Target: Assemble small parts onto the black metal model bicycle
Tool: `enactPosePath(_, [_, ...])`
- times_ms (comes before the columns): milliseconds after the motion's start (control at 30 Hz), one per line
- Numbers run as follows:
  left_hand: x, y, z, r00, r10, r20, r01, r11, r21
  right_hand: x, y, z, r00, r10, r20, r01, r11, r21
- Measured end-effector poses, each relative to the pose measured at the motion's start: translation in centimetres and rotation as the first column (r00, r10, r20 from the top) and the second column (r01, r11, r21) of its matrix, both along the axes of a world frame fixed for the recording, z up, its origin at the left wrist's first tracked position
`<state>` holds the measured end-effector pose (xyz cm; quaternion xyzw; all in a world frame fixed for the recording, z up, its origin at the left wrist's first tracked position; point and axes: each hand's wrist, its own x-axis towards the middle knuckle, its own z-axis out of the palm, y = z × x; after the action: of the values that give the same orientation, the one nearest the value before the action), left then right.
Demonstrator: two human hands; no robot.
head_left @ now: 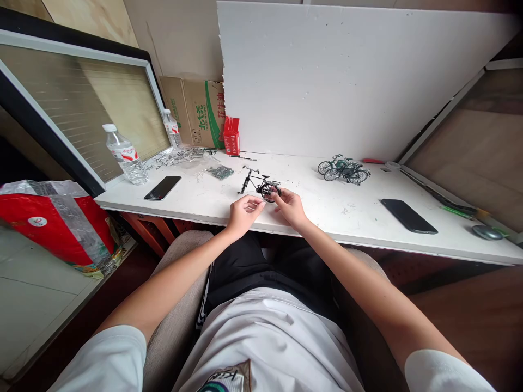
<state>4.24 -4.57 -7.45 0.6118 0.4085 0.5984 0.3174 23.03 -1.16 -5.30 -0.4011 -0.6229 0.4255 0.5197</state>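
A small black model bicycle [260,185] stands on the white table [327,212] near its front edge. My right hand [289,207] pinches the bicycle's rear wheel with thumb and fingers. My left hand [243,212] hovers just left of that wheel, fingers curled in a pinch; whether it holds a tiny part I cannot make out. Two finished green model bicycles [344,169] stand further back to the right.
A black phone [163,188] lies left, another phone [409,215] right. Two water bottles [125,154], part sprues [180,157], a bag of small parts [221,172], a red box [231,135] and a cardboard carton [202,111] sit at the back left. A white foam board [347,76] leans behind.
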Motion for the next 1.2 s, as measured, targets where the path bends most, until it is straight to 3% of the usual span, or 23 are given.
enactPosePath(167, [0.4,0.3,1.4,0.991,-0.083,0.106,0.095,0.989,-0.113,0.5,-0.9,3.1,0.988,0.035,-0.15,-0.038,0.999,-0.014])
enactPosePath(267, [0.7,0.3,4.1,0.966,-0.134,0.223,0.168,0.975,-0.144,0.7,-2.0,5.4,0.986,0.057,-0.158,-0.055,0.998,0.018])
enactPosePath(433, [2.0,-0.3,9.4,0.909,-0.289,0.301,0.315,0.948,-0.043,1.0,-4.0,8.3,0.986,0.087,-0.145,-0.08,0.995,0.055])
enactPosePath(533, [3.1,-0.6,10.9,0.876,-0.347,0.336,0.367,0.93,0.002,1.0,-4.8,9.3,0.984,0.082,-0.157,-0.071,0.994,0.078])
enactPosePath(700, [3.5,-1.7,10.9,0.906,-0.205,0.371,0.201,0.978,0.051,0.9,-5.9,10.3,0.992,0.071,-0.1,-0.057,0.99,0.131])
enactPosePath(867, [2.4,-2.9,10.9,0.951,-0.155,0.269,0.129,0.985,0.114,0.7,-7.2,11.1,0.992,0.12,-0.029,-0.114,0.981,0.157])
enactPosePath(1200, [2.4,-3.1,11.0,0.939,-0.188,0.287,0.162,0.98,0.113,1.0,-7.8,11.7,0.991,0.123,0.059,-0.133,0.966,0.221])
